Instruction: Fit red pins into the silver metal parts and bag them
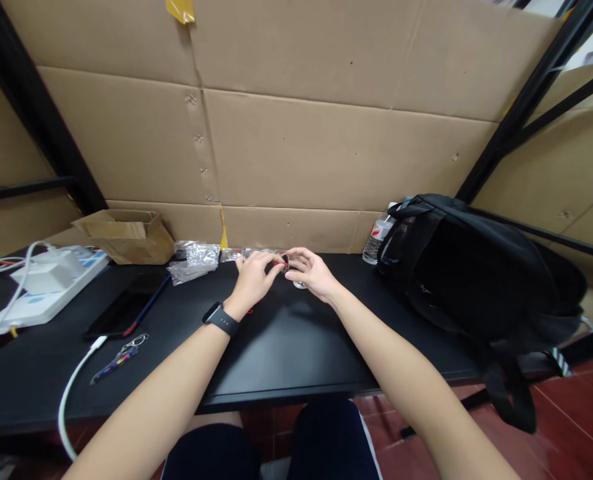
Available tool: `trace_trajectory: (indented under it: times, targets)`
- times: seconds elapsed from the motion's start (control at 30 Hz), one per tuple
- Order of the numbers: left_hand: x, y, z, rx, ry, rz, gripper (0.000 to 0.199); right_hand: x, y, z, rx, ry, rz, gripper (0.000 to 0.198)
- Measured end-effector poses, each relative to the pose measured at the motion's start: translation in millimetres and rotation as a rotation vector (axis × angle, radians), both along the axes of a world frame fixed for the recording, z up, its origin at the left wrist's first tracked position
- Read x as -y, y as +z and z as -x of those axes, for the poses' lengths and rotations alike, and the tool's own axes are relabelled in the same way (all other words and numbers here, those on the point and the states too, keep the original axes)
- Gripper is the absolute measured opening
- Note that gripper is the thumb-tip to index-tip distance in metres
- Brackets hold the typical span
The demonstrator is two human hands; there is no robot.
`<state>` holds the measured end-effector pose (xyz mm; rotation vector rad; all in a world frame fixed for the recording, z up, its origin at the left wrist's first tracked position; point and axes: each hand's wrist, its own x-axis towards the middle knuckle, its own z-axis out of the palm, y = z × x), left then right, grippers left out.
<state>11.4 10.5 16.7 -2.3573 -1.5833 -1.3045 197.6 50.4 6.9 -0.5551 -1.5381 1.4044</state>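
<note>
A person is sitting at a black table (276,347) and looking down at both of their bare hands, which are meeting near the far edge of the table, close to a cardboard wall (296,153).

The left hand (254,279) is wearing a dark watch (220,319) at the wrist. Its fingers are curling inward, and the fingertips are pressing together on a small part (280,265) that is showing red and dark between the two hands. The right hand (312,272) is coming in from the other side, with its thumb and forefinger pinching the same small part. The part is too small to identify. It is being held just above the table, between the two hands, and a small pale piece (299,285) is lying on the table just under the right hand.

Just behind the hands, clear plastic bags (196,260) are lying crumpled against the wall. To their left, an open cardboard box (126,235) is resting on the table. Further left, a white power strip (41,290) is sitting with a white charger plugged in. A dark phone (124,308) is lying flat near the strip, and a white cable (74,383) is curving off the near edge of the table. A keyring with a colourful strap (119,358) is lying beside the cable.

To the right of the hands, a black backpack (476,280) is lying on its side, taking up much of that end of the table. A clear water bottle (376,237) is standing between the backpack and the wall.
</note>
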Motion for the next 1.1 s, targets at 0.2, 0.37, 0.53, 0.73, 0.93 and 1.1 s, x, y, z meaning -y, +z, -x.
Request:
trace_trajectory:
  times: [0.2,0.37,0.53,0.73,0.93,1.1]
  targets:
    - [0.4,-3.2,0.5,-0.079,0.05,-0.055,0.012,-1.3,-2.8,-0.3,-0.008,0.008,-0.005,0.058]
    - [0.6,-3.0,1.7,-0.102,0.049,-0.053,0.013,-3.3,-6.2,1.2,0.002,-0.012,-0.002,0.056]
    - [1.5,-2.0,-0.3,-0.112,0.02,-0.054,0.013,-4.1,-6.6,1.3,0.009,-0.034,0.01,0.054]
    - [0.1,-4.9,-1.1,-0.119,0.033,-0.055,0.013,-4.6,-9.6,2.1,0.001,-0.02,0.023,0.053]
    - [-2.1,-8.1,0.0,-0.115,0.027,-0.043,0.01,-7.8,-11.6,2.4,0.07,-0.087,0.037,0.041]
    - [-4.7,-10.5,1.2,-0.112,0.046,-0.053,0.01,-13.9,-8.6,-6.9,0.225,-0.103,0.05,0.039]
